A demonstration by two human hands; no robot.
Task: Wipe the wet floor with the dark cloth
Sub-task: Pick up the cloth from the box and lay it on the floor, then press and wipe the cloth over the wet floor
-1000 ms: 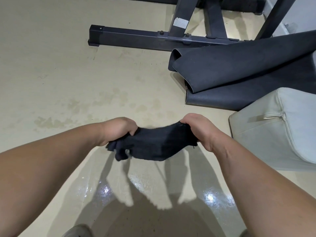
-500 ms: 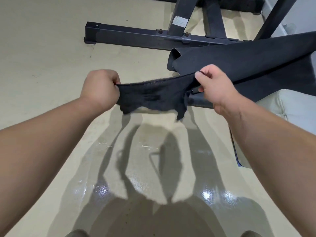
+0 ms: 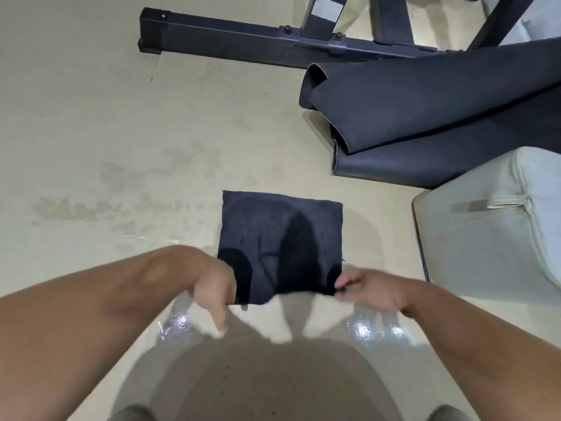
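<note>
The dark cloth point(image 3: 280, 238) lies spread out flat as a square on the beige floor point(image 3: 91, 117), in the middle of the head view. My right hand point(image 3: 365, 291) pinches its near right corner. My left hand point(image 3: 214, 287) sits at the near left corner, blurred, with its fingers apart and pointing down, and nothing is visibly gripped. Dull wet patches point(image 3: 79, 208) mark the floor to the left of the cloth and beyond it. Glossy wet floor point(image 3: 179, 323) shines just below my hands.
A dark metal equipment frame point(image 3: 243, 41) stands on the floor at the back. A rolled dark rubber mat point(image 3: 425, 117) lies at the back right. A pale cushioned box point(image 3: 491, 226) stands close to the right of the cloth. My shoes show at the bottom edge.
The cloth was bunched, then stretched in the air between both fists. Now it lies flat on the floor, both hands have dropped to its near edge, and the left fingers have spread.
</note>
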